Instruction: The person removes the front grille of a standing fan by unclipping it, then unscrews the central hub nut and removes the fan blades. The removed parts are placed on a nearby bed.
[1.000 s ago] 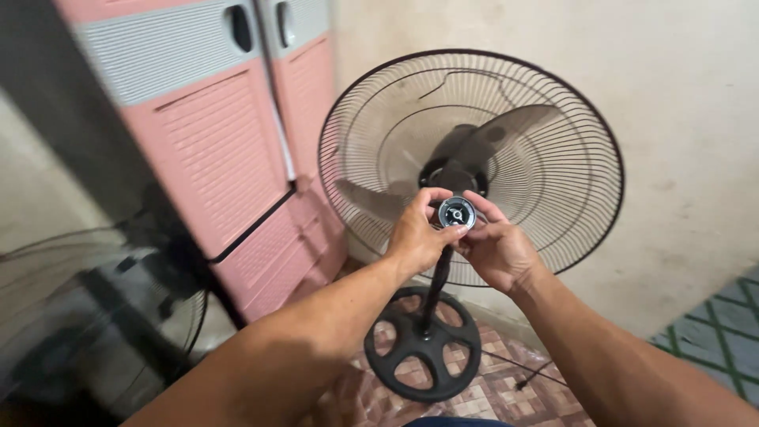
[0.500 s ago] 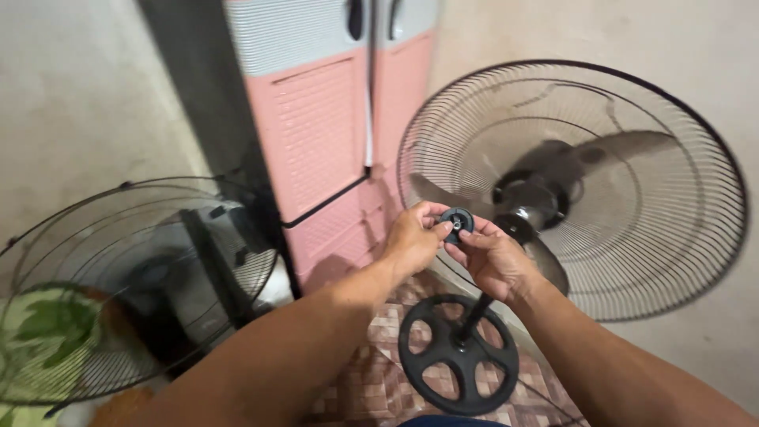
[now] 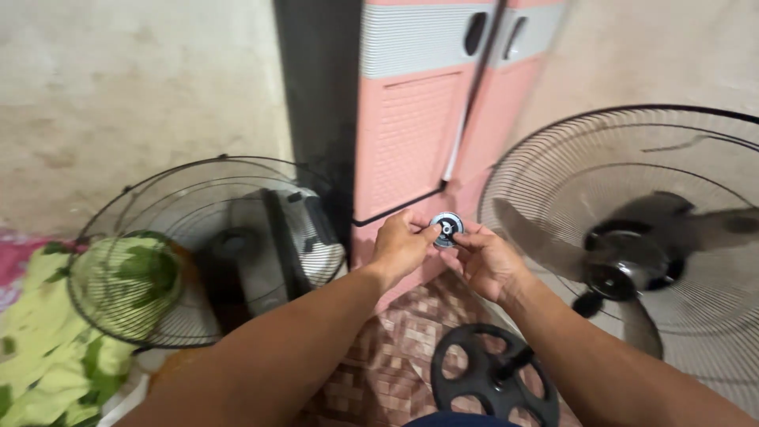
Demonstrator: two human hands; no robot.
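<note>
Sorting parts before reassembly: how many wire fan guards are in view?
2. One loose guard leans at the left wall; one on the pedestal fan at right, partly cut off by the frame.

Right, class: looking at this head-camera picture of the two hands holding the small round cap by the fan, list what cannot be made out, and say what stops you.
1. Round cap: head view, far side and rim covered by the left hand and right hand.
2. Standing fan: right part cut off by the frame edge; blades motion-blurred.
3. Fan base: lower part cut off by the bottom edge.
4. Loose grille: what stands behind its wires is dark and unclear.
</note>
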